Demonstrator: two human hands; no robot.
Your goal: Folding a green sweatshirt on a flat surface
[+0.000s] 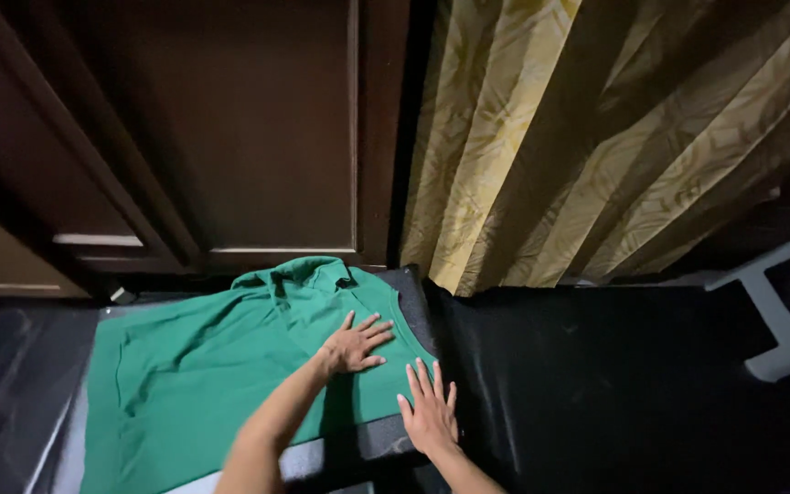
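Note:
A green shirt (194, 375) lies spread on a dark padded board (413, 302), its collar bunched at the far end. My left hand (356, 345) rests flat on the shirt near the collar, fingers spread, holding nothing. My right hand (430, 412) lies flat with fingers apart at the shirt's right edge, partly on the fabric and partly on the board.
A dark wooden door (258, 128) stands behind the board. Yellow patterned curtains (596, 146) hang at the right. A black sheet (614, 384) covers the surface to the right, and a white frame (779, 320) shows at the far right.

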